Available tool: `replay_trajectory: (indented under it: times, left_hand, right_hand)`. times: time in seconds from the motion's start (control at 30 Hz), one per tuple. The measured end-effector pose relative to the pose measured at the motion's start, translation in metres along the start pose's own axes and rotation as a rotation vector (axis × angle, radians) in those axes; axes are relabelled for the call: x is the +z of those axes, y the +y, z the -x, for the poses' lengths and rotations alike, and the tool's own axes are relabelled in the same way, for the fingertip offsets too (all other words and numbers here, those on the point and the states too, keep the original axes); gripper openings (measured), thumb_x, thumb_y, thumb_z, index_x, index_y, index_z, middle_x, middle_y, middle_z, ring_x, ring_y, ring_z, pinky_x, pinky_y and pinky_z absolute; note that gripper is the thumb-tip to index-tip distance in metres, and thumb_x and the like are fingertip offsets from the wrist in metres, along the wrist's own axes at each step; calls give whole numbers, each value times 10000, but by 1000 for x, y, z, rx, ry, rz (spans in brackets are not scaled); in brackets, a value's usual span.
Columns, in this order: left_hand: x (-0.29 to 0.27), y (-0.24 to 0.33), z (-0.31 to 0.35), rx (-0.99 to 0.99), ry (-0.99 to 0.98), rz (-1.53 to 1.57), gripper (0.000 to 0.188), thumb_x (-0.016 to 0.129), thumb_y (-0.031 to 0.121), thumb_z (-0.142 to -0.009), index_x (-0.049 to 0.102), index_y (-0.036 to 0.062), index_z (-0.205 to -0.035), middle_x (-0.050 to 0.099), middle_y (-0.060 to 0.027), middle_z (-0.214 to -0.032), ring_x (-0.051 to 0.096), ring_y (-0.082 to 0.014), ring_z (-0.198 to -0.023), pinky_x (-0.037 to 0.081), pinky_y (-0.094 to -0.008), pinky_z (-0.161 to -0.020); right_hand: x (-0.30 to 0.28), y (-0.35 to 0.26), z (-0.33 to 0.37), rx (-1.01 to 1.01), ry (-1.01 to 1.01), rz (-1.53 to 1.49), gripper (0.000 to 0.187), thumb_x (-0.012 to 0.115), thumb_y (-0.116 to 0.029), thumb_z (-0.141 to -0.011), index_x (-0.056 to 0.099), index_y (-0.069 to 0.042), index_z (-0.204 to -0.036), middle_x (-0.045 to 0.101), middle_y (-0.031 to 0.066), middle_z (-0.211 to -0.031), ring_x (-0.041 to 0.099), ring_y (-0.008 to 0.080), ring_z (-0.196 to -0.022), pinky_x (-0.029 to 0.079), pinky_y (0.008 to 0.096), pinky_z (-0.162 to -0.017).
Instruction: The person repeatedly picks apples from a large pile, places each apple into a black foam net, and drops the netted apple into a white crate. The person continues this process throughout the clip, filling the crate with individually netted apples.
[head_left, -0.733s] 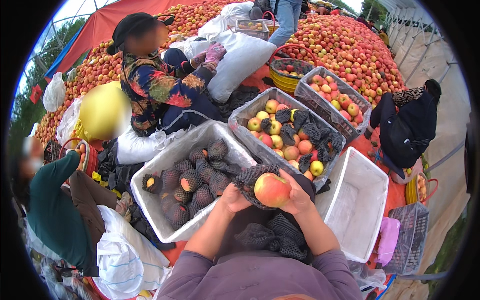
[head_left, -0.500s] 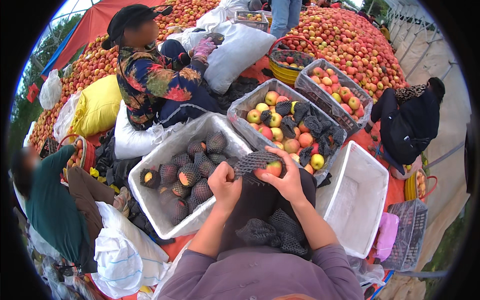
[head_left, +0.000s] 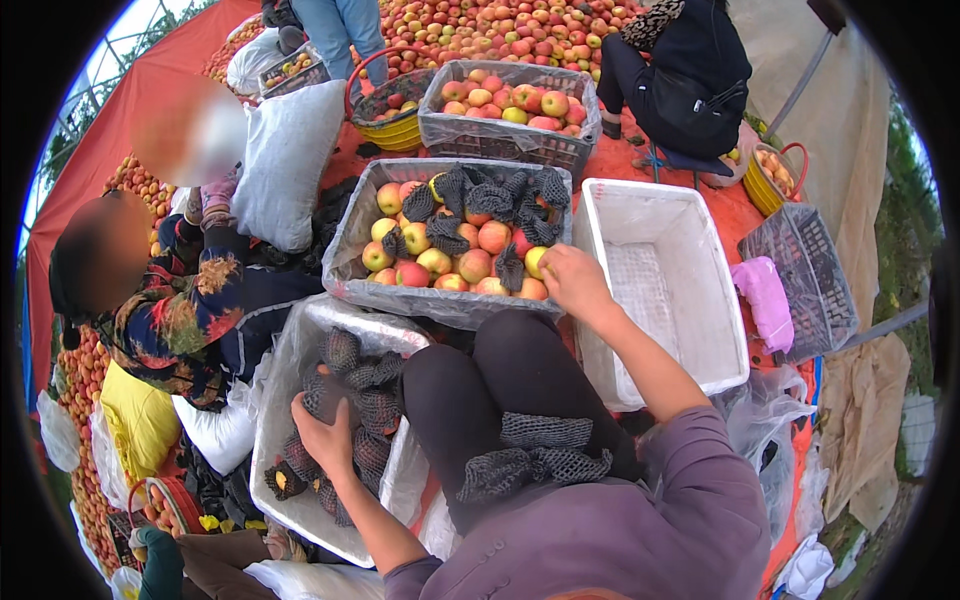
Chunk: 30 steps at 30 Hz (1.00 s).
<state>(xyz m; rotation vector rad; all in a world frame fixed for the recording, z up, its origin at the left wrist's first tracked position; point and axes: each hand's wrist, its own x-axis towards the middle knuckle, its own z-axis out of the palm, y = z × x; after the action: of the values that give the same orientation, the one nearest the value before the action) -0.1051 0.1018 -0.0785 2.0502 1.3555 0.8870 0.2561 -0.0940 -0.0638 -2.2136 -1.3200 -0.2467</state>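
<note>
My left hand [head_left: 325,437] is over the white foam box [head_left: 272,440] on the left, its fingers curled round an apple in a dark foam net [head_left: 322,396]. Several other netted apples [head_left: 378,410] lie in that box. My right hand [head_left: 577,283] is at the near right corner of the lined apple crate [head_left: 345,262], fingers bent together beside a yellow-red apple [head_left: 535,262]. Whatever those fingers may hold is hidden. Loose dark foam nets [head_left: 490,190] lie on the bare apples in the crate. More foam nets [head_left: 545,432] rest on my lap.
A white foam box [head_left: 665,270] with nothing in it stands right of my knees. Beyond the crate is another apple crate [head_left: 500,128]. A person [head_left: 200,310] sits at the left, another [head_left: 690,80] at the far right. A grey crate [head_left: 815,285] and pink bag [head_left: 765,303] stand at right.
My hands, earlier together at a half-netted apple over my lap, have parted: the left went to the netted apples' box, the right to the crate. The view has turned rightward.
</note>
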Motion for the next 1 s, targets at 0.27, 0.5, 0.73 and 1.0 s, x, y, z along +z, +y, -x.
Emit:
replay_trajectory:
  times: [0.27, 0.5, 0.73, 1.0]
  left_hand:
    - [45, -60, -21, 213, -89, -510, 577, 741, 244, -683, 491, 11, -1148, 523, -178, -1108, 498, -371, -1040, 399, -428, -899]
    - [37, -13, -9, 276, 226, -151, 304, 621, 76, -778, 540, -2, -1061, 523, -151, -1071, 504, -313, -1009, 408, -378, -878]
    - [74, 151, 39, -14, -808, 1070, 486, 625, 39, -828, 419, 27, -1269, 510, -46, -928, 517, -81, -785, 463, -210, -636]
    - [98, 151, 39, -42, -612, 1108, 233, 512, 254, -937, 516, 22, -924, 566, -32, -801, 549, -84, -691, 439, -223, -571]
  right_hand:
    - [83, 137, 37, -329, -45, 853, 146, 586, -167, -709, 690, -78, -659, 647, 80, -795, 563, 248, -868, 326, 398, -987]
    - [73, 150, 25, -63, -385, 709, 109, 578, -152, -670, 672, -100, -654, 615, 63, -687, 582, 224, -844, 430, 365, -845]
    - [-70, -27, 20, 177, -55, -378, 98, 575, -72, -759, 512, -11, -803, 582, 115, -748, 600, 240, -673, 472, 344, -604]
    - [-29, -99, 23, 181, -271, -1195, 184, 618, -112, -838, 489, -25, -937, 583, 38, -770, 580, 70, -677, 460, 219, -585]
